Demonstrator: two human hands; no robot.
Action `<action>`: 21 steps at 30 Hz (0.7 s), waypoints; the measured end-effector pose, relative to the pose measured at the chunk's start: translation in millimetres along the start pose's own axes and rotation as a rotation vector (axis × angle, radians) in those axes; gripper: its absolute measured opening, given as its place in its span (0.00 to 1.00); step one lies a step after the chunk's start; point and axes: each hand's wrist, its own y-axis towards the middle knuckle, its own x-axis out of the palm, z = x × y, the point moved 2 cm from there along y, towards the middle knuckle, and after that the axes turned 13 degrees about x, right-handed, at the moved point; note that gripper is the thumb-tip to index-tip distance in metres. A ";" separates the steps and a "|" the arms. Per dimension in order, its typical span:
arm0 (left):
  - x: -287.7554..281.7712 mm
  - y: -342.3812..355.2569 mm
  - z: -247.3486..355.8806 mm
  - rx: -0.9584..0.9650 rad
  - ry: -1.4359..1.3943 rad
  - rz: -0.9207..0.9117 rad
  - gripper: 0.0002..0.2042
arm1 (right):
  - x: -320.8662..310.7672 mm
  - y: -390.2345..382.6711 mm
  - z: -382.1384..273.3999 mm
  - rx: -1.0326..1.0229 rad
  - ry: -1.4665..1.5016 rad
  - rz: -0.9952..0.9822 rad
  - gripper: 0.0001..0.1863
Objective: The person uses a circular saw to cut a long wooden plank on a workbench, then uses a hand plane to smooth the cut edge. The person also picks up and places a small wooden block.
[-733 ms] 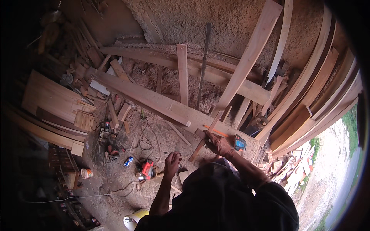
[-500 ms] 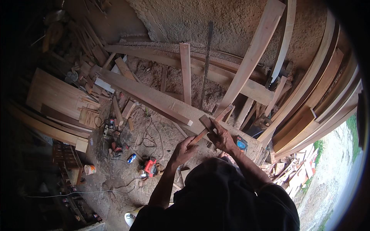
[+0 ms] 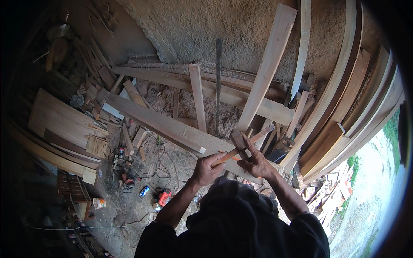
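In the head view, I observed the left hand reaching in from lower left, fingers closed around the near end of a wooden stick. The right hand, angled in from lower right, gripped the wooden block crossing it. The stick was held over the broad plank, long axis slanting, free end pointing upper right.
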 end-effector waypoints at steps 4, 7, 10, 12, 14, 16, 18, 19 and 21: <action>-3.1 11.0 -1.3 0.017 -0.023 -0.044 0.18 | -13.4 -5.4 -10.9 0.099 0.138 -0.056 0.52; -7.4 20.9 -5.0 0.135 0.007 -0.028 0.18 | -12.8 -0.3 -20.6 0.068 0.121 0.040 0.51; -14.8 34.6 -12.9 0.165 0.019 -0.047 0.19 | -7.7 11.6 -29.3 0.026 0.065 0.158 0.49; -24.7 45.3 -19.0 0.162 -0.037 -0.110 0.19 | -8.1 21.9 -34.5 0.079 -0.047 0.175 0.49; -32.2 53.1 -22.6 0.203 -0.069 -0.101 0.19 | -11.5 29.3 -42.0 -0.050 -0.105 0.180 0.50; -38.7 55.7 -25.8 0.197 -0.076 -0.095 0.20 | -10.8 36.6 -42.6 -0.012 -0.054 0.176 0.50; -41.4 57.3 -33.6 0.155 -0.073 -0.106 0.20 | -7.3 42.5 -33.9 0.069 0.000 0.199 0.49; -43.1 58.4 -40.3 0.145 -0.087 -0.130 0.20 | -4.3 46.5 -26.0 0.083 0.000 0.201 0.49; -44.4 53.1 -56.6 0.121 -0.109 -0.183 0.21 | 6.5 52.9 0.6 0.180 0.104 0.144 0.47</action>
